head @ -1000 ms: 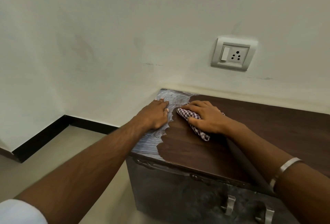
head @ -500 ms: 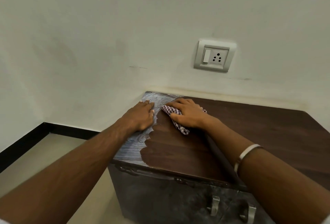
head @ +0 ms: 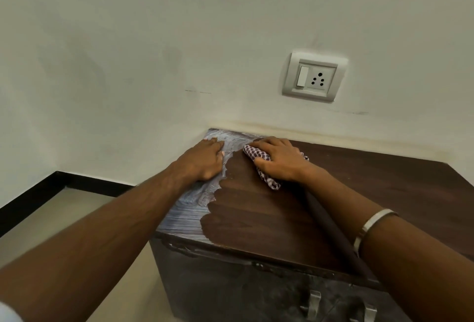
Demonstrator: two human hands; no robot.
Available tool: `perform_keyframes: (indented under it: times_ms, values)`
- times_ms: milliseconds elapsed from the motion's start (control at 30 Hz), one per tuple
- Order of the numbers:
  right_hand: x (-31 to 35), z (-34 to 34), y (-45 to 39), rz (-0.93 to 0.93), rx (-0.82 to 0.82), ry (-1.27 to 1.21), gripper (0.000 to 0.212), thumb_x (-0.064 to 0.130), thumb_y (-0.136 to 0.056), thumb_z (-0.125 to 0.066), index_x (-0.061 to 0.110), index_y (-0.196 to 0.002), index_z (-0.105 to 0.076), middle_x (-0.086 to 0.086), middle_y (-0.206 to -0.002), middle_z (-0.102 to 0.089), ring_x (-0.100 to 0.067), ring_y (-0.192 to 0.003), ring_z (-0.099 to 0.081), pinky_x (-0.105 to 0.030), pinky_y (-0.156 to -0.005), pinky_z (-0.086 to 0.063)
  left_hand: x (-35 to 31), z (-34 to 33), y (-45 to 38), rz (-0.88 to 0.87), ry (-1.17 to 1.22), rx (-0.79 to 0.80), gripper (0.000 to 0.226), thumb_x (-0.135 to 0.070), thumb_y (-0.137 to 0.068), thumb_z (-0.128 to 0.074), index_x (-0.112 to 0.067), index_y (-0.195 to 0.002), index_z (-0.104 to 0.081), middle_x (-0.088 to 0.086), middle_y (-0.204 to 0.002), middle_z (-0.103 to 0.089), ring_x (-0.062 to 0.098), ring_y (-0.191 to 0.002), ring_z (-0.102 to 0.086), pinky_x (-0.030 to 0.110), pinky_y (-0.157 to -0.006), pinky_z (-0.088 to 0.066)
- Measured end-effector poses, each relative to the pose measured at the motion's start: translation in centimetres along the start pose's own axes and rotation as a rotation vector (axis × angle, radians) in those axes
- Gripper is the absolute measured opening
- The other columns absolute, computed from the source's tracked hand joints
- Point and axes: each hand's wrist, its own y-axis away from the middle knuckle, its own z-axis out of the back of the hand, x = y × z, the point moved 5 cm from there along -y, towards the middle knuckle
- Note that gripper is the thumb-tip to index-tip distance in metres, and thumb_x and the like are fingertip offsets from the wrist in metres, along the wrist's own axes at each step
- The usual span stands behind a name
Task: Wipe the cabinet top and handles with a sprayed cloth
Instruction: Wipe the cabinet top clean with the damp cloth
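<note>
Just beyond our left hand [head: 202, 161] and right hand [head: 278, 161] the wall [head: 154, 52] blocks us, its socket [head: 314, 77] above the right hand; right of that hand the cabinet top [head: 384, 188] runs bare, and below our wrists the handles [head: 314, 305] jut from the front

Dark wooden cabinet top [head: 295, 219], dusty left strip, carries a checked cloth [head: 266, 167].

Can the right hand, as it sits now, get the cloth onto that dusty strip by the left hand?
Probably yes: right hand holds the cloth beside the dusty strip; only the left hand covers part.
</note>
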Motion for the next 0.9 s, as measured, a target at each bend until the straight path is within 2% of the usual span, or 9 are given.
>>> perform_keyframes:
  times_ms: [167, 300, 533, 767, 900]
  values:
    - [1.0, -0.3, -1.4, -0.003, -0.031, -0.002, 0.054, 0.047, -0.094, -0.041, 0.039, -0.146, -0.031, 0.004, -0.155, -0.026, -0.025, -0.142, -0.018, -0.049, -0.112, -0.017, -0.1, 0.2, -0.7, 0.008, -0.001, 0.011, 0.053, -0.031, -0.105, -0.023, -0.013, -0.154, -0.015, 0.008, -0.162, -0.008, 0.022, -0.15, -0.006, 0.035, -0.122, -0.009]
    - [0.0, -0.4, -0.4, 0.041, -0.008, -0.025, 0.061, 0.054, -0.087, -0.037, 0.04, -0.146, -0.031, 0.005, -0.156, -0.026, -0.022, -0.142, -0.017, -0.052, -0.114, -0.019, -0.1, 0.1, -0.9, 0.006, 0.007, 0.017, 0.053, -0.032, -0.105, -0.023, -0.014, -0.154, -0.014, 0.007, -0.162, -0.007, 0.021, -0.15, -0.005, 0.036, -0.122, -0.01]
    - [0.2, 0.1, -2.8, -0.068, -0.021, 0.001, 0.055, 0.048, -0.094, -0.038, 0.04, -0.147, -0.029, 0.004, -0.156, -0.024, -0.026, -0.143, -0.016, -0.052, -0.113, -0.014, 0.1, 0.0, -1.2, 0.004, 0.0, 0.016, 0.054, -0.033, -0.105, -0.023, -0.014, -0.154, -0.015, 0.007, -0.162, -0.008, 0.021, -0.15, -0.006, 0.038, -0.122, -0.011]
    - [1.0, -0.3, -2.7, -0.005, -0.035, -0.005, 0.055, 0.05, -0.093, -0.038, 0.04, -0.147, -0.03, 0.005, -0.155, -0.027, -0.024, -0.141, -0.019, -0.049, -0.112, -0.017, -0.1, 0.2, -1.7, -0.007, -0.018, 0.006, 0.054, -0.032, -0.105, -0.023, -0.013, -0.154, -0.015, 0.008, -0.162, -0.008, 0.02, -0.15, -0.007, 0.036, -0.121, -0.011]
    - [0.7, -0.2, -3.3, -0.057, -0.049, 0.003, 0.056, 0.051, -0.092, -0.038, 0.039, -0.146, -0.031, 0.004, -0.155, -0.027, -0.024, -0.142, -0.019, -0.05, -0.112, -0.016, 0.0, 0.1, -1.8, -0.009, -0.022, 0.003, 0.054, -0.032, -0.105, -0.022, -0.013, -0.154, -0.014, 0.007, -0.162, -0.007, 0.021, -0.15, -0.006, 0.036, -0.121, -0.011]
